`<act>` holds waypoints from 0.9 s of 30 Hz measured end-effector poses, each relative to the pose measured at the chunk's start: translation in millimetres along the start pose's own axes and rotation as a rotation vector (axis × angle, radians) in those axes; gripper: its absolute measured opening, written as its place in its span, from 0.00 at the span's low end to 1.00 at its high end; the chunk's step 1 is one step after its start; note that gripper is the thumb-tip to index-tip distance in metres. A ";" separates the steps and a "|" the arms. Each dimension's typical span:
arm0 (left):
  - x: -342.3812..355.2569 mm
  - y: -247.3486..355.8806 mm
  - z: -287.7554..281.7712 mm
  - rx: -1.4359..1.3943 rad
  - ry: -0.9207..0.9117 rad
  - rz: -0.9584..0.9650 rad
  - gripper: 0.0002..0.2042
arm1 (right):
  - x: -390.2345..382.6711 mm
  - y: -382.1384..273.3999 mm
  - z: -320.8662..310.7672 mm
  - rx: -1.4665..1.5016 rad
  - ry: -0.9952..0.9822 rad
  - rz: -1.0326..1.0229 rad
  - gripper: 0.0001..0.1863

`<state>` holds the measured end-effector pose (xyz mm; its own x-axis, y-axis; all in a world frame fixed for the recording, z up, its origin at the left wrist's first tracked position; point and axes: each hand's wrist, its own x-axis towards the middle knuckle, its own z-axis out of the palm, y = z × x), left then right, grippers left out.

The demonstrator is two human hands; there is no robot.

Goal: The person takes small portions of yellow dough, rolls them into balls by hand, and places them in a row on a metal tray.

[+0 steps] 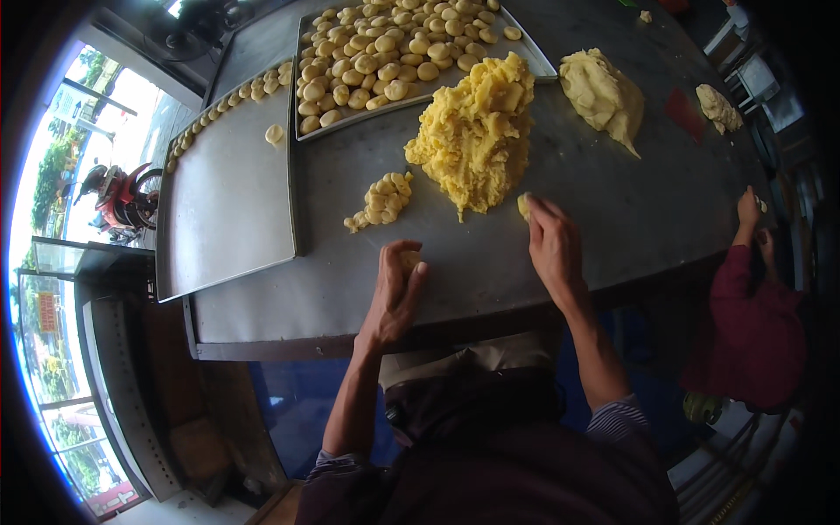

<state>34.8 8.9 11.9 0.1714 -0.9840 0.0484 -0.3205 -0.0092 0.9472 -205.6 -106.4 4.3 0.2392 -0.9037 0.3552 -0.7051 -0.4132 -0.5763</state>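
My left hand (392, 293) is above the steel table's near edge, fingers curled round a small pale dough piece (408, 259). My right hand (555, 241) pinches a small lump of yellow paste (523, 206) on or just over the table, below a large crumbly yellow mound (468, 136). A cluster of small pale dough pieces (381, 199) lies left of the mound, between it and a flat tray.
A tray (223, 223) bears a row of dough balls (232, 101); another tray (544, 66) holds several balls. Dough lumps (604, 101) (717, 107) and a red scraper (682, 118) lie rightward on the table (630, 219). A co-worker (748, 324) works at right.
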 end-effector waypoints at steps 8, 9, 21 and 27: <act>-1.9 -0.1 8.5 0.670 -0.057 0.337 0.08 | 25.4 -16.2 56.7 -0.397 0.068 -0.071 0.34; -0.9 -2.1 8.6 0.589 -0.031 0.291 0.08 | 28.3 -12.0 55.9 -0.397 0.061 -0.067 0.34; 44.3 9.3 -26.7 0.486 0.027 -0.038 0.08 | 32.9 7.9 1.9 -0.113 -0.170 0.123 0.24; 69.9 -5.3 6.4 0.822 0.222 0.190 0.10 | 7.0 10.5 5.9 -0.038 -0.104 -0.023 0.22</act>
<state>42.5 -61.0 8.3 0.1973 -0.9253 0.3238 -0.9179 -0.0584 0.3924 -207.4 -117.7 -3.6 0.3220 -0.9016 0.2888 -0.7232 -0.4311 -0.5396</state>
